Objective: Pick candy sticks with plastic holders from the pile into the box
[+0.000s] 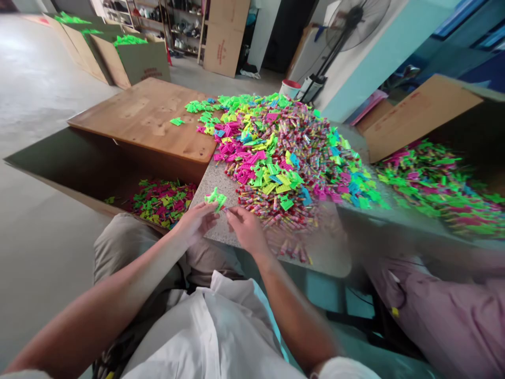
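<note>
Two hands meet over a green plastic piece at the near edge of the surface.

The left hand point(197, 221) pinches a small green plastic piece point(215, 198) in closed fingers just above the speckled surface point(221, 187); the right hand point(245, 225) rests beside it, fingertips together, whether on anything I cannot tell. Behind lies a heap of bright plastic pieces point(276, 152). An open cardboard box point(79, 163) at left holds more, and a pink-clad person point(453, 310) sits at right.
</note>
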{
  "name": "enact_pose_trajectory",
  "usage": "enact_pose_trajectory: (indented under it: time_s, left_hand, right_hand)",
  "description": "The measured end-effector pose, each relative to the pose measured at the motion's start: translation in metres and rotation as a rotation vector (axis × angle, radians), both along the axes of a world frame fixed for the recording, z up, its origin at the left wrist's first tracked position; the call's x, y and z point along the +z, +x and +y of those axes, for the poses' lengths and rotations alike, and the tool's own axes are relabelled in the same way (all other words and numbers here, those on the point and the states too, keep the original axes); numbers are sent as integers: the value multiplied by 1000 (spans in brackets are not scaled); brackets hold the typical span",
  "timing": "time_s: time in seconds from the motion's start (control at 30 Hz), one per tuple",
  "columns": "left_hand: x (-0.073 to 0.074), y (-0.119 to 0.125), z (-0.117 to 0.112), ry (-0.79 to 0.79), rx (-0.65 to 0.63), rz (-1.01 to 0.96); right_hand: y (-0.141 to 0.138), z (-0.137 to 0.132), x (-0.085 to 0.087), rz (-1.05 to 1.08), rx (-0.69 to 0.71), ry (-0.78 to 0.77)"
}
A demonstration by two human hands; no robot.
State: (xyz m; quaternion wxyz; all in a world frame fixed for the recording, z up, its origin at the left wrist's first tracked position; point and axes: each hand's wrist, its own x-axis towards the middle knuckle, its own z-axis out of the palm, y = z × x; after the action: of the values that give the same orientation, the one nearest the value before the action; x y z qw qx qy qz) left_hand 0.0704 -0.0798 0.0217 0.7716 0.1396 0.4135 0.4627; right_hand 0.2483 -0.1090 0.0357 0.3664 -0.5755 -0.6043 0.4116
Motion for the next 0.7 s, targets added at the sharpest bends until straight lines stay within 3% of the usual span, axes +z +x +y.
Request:
enact_pose_trajectory:
  time_s: [0.2, 0.47, 0.7]
  left_hand:
    - [2, 0, -1, -9, -2, -8]
    - [4, 1, -1, 11, -31, 5]
    - [14, 9, -7, 189, 44, 134]
  right_hand:
    - [1, -1, -2, -43, -19, 9]
    - [3, 1, -9, 138, 45, -58]
    - [-7, -4, -3, 253, 14, -95]
